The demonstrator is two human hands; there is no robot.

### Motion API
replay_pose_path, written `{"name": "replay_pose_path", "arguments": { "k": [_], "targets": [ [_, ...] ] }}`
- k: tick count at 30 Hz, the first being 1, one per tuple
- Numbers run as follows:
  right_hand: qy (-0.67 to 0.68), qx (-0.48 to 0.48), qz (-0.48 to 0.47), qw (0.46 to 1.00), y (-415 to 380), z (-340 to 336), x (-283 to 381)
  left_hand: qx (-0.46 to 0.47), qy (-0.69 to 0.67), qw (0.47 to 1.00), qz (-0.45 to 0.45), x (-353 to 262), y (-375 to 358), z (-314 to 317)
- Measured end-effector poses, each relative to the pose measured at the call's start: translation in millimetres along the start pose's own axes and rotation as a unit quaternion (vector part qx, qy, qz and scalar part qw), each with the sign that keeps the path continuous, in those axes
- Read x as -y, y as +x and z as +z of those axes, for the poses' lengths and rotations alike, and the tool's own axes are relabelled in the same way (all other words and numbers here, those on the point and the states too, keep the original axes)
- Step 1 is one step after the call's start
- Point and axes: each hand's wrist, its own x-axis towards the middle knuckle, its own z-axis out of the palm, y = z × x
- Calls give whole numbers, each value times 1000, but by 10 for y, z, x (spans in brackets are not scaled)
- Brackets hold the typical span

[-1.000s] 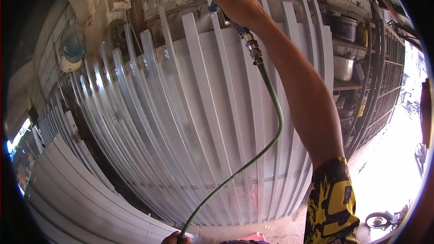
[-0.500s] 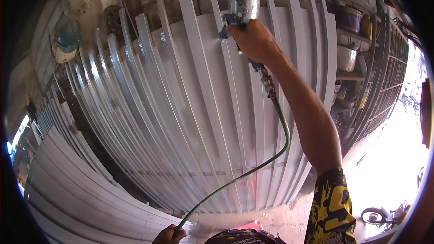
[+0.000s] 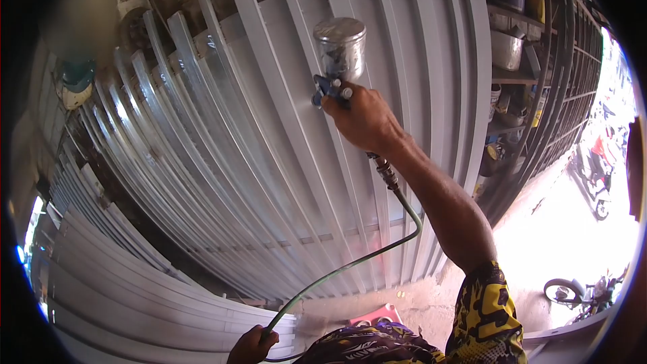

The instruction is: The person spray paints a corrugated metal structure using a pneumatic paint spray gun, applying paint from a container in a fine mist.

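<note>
My right hand (image 3: 367,118) is closed round the handle of a paint spray gun (image 3: 330,89), held out in front of a panel of long metal slats (image 3: 296,148). On top of the gun sits a silvery metal cup (image 3: 341,50). The nozzle points left toward the slats, with a pale haze beside it. From the gun's base a green air hose (image 3: 344,269) curves down to the lower left. There my left hand (image 3: 253,346) grips the hose, fingers wrapped round it.
Shelves (image 3: 515,77) with pots and cans stand right of the panel, beside a dark metal grille (image 3: 583,74). More grey slats (image 3: 135,290) lie lower left. A cap (image 3: 77,84) hangs at far left. A motorcycle (image 3: 579,296) stands lower right; a red object (image 3: 381,313) lies near my body.
My right hand has brought the spray gun lower and slightly left along the slats. The hose bend has shifted with it. My left hand keeps its grip on the hose.
</note>
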Motion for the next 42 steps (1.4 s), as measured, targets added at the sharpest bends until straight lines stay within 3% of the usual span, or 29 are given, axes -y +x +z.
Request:
{"name": "replay_pose_path", "arguments": {
  "k": [10, 16, 19, 25, 26, 29, 33, 34, 38, 42],
  "targets": [
    [-20, 66, 39, 997, -579, 390, -576, 12, 35, 999, 11, 135, -12, 89],
    [-33, 104, 96, 989, -1024, 662, -963, 27, 44, 994, -93, -66, -75, 90],
    [-36, 149, 113, 982, -1291, 761, -1104, -12, 124, 992, -16, 89, -94, 174],
    [-48, 226, 138, 963, -1705, 925, -1211, 38, 94, 991, -82, 215, -93, 274],
    [-47, 228, 133, 963, -1744, 964, -1220, 53, 82, 988, -123, 8, -154, 244],
    [-56, 233, 113, 964, -1773, 988, -1163, -48, 86, 988, 116, 519, -110, 475],
    [-51, 241, 126, 961, -1664, 988, -1023, -78, 71, 984, 145, 797, -125, 664],
    [-46, 241, 121, 962, -1624, 993, -1000, -55, 67, 991, 102, 837, -119, 675],
    [-56, 219, 89, 970, -1397, 1000, -924, -107, 137, 962, 210, 816, -111, 707],
    [-30, 182, 63, 981, -1129, 955, -678, -150, 109, 961, 206, 709, -223, 679]
  ]
}}
